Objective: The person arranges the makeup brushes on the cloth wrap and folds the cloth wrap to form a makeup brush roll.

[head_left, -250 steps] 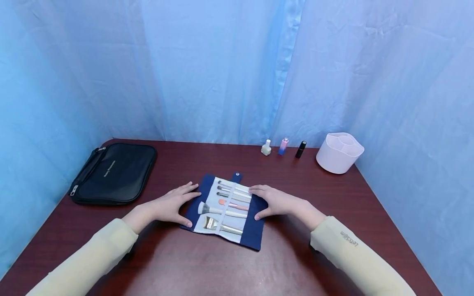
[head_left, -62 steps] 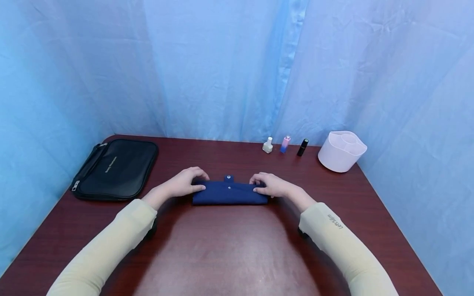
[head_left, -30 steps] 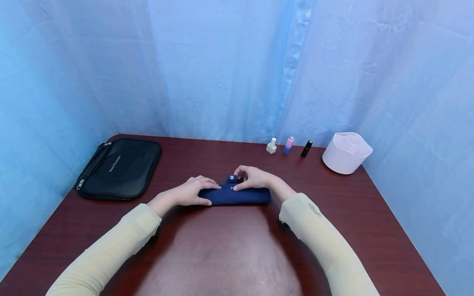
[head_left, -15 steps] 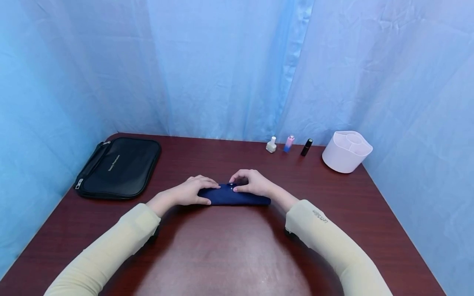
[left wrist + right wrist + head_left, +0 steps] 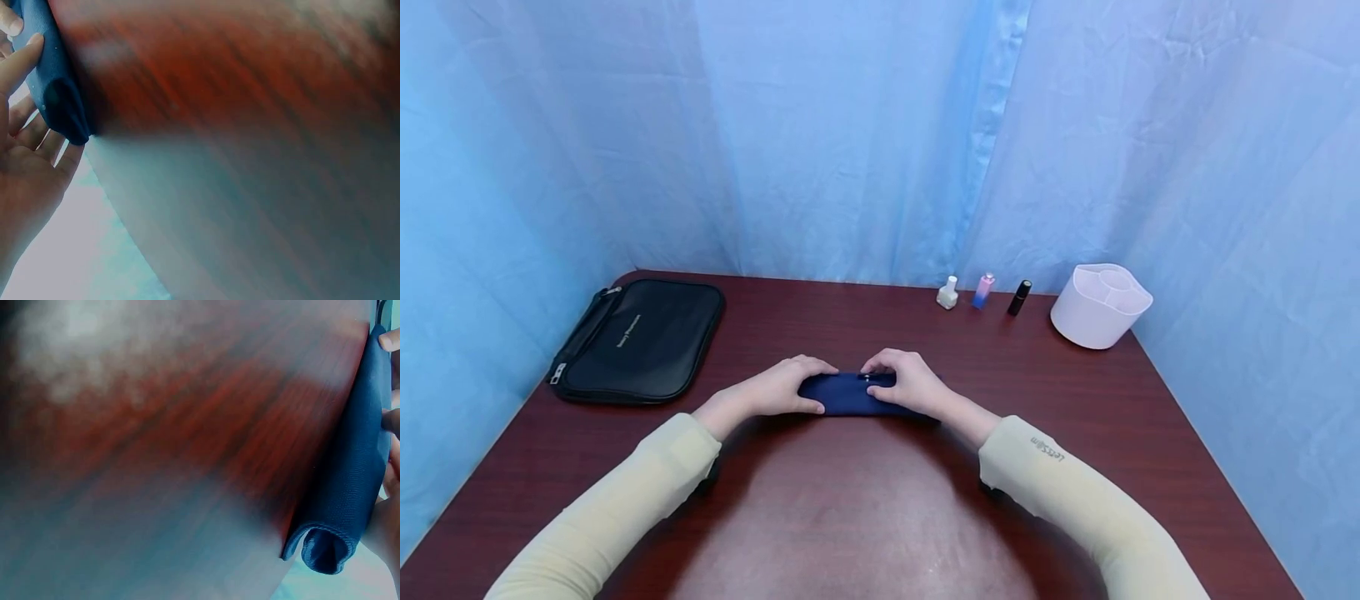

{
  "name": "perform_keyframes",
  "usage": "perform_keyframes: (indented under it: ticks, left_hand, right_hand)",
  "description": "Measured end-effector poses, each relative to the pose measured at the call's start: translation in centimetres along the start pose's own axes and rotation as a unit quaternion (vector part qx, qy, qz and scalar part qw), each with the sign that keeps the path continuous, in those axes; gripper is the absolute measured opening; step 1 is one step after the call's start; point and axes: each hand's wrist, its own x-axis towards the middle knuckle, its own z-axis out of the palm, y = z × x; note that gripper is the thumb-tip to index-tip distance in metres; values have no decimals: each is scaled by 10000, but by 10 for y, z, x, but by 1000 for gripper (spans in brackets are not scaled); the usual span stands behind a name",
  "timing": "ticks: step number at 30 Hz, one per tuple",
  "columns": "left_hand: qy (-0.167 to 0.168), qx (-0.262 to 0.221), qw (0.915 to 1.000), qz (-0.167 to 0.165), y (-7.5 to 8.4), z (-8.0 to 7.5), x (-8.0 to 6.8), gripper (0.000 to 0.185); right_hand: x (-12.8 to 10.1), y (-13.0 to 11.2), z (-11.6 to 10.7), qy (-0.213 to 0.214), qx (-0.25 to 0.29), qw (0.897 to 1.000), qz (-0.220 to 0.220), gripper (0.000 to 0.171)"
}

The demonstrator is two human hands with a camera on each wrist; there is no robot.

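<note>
A navy fabric makeup brush roll lies folded into a narrow bundle on the table, its brushes hidden inside. My left hand holds its left end. In the left wrist view the thumb presses on the fabric, with the other fingers behind it. At the middle of the roll, my right hand pinches the small snap tab between thumb and fingers, the tab folded down onto the bundle. The right wrist view shows the roll's open end, coiled in layers.
A black zipped case lies at the back left. Along the back right stand a white nail polish bottle, a pink and blue bottle, a black tube and a white divided holder. Blue curtains enclose the table.
The brush roll, earlier spread with several brushes showing, has been folded up. My right hand went from its right end to the middle, and the tab came down over the bundle.
</note>
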Motion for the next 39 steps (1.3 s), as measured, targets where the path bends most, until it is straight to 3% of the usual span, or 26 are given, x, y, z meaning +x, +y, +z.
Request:
perform_keyframes:
  ticks: [9,22,33,39]
  left_hand:
    - [129,13,9999,69,-3,1,0,62]
    - [73,-43,10000,-34,-3,-1,2,62]
    - [64,-8,10000,-69,-3,-1,2,61]
    - [56,-16,9999,-100,-3,0,1,60]
  right_hand:
    - [3,-2,1,113,225,9997,25,18]
    - [6,-3,-1,-129,720,9951,665,15]
    - [10,5,-4,-135,441,9988,-168,10]
    - [12,7,-9,-440,-2,9969,-648,13]
